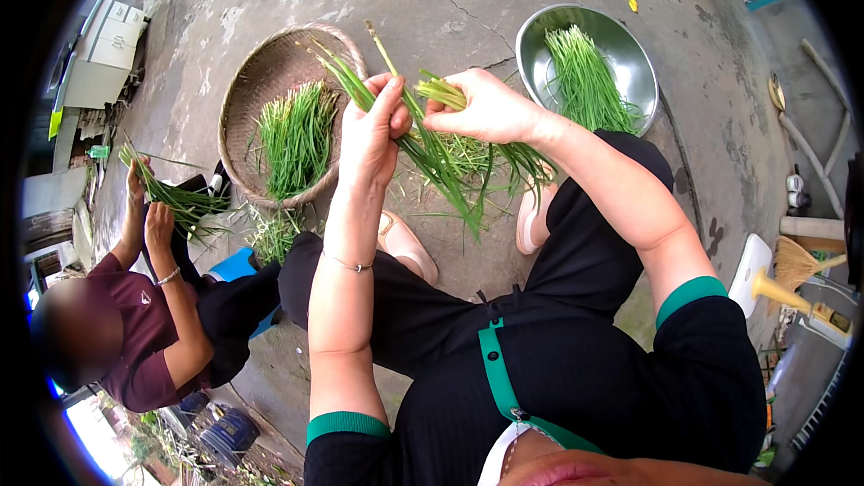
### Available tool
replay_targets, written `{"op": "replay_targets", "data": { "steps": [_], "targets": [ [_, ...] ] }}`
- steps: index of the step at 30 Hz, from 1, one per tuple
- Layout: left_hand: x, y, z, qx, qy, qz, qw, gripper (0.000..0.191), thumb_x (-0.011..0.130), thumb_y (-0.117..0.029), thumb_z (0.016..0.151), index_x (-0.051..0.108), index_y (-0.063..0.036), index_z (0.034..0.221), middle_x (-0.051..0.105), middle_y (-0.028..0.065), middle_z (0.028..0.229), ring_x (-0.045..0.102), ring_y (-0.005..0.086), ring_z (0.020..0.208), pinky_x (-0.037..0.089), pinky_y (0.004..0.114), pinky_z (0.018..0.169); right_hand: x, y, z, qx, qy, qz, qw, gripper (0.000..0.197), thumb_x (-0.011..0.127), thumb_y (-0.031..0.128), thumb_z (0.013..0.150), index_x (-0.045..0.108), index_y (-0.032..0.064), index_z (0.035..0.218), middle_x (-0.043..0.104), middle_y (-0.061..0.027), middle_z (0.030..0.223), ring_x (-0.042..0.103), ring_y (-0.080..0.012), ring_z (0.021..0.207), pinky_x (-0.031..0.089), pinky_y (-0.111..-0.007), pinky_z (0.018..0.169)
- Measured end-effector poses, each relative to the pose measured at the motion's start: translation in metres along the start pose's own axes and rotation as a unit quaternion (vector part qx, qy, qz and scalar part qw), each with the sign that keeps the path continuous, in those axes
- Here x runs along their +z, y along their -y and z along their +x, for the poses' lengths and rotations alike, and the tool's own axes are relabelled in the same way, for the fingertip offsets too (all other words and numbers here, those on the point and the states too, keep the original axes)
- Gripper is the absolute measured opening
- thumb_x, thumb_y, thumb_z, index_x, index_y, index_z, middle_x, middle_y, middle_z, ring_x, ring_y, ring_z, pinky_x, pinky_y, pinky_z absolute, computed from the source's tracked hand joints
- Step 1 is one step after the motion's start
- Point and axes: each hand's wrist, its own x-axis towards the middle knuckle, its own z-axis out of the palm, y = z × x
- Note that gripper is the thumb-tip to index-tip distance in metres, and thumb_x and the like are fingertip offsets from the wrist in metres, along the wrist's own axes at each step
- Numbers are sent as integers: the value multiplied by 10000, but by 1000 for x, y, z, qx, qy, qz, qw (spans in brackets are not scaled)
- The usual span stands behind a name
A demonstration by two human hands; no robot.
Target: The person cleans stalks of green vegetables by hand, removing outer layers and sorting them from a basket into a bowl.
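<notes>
Several long green stalks, garlic chives by their look, are pinched between the thumb and fingers of my left hand. One pale stem end sticks up past the thumb. Close beside it, my right hand grips a thicker bunch of chives, cut ends toward the left hand and leaves drooping below. Beyond my left hand a round woven basket holds a pile of chives. At the far right, a steel basin contains another bundle of chives.
Loose trimmings lie on the concrete floor between my feet, with another heap of scraps near the basket. To my left a seated person handles chives too. A straw broom and a white-and-yellow tool are at the right.
</notes>
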Motion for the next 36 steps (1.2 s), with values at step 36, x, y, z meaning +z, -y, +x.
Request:
{"op": "replay_targets", "data": {
  "steps": [36],
  "targets": [
    [10, -3, -7, 31, 56, 132, 989, 128, 511, -127, 953, 565, -25, 1007, 549, -12, 765, 358, 14, 494, 268, 167, 445, -17, 6, -2, 36, 102, 259, 960, 196, 551, 218, 892, 608, 44, 822, 383, 88, 568, 302, -11, 481, 223, -187, 460]
  ]
}}
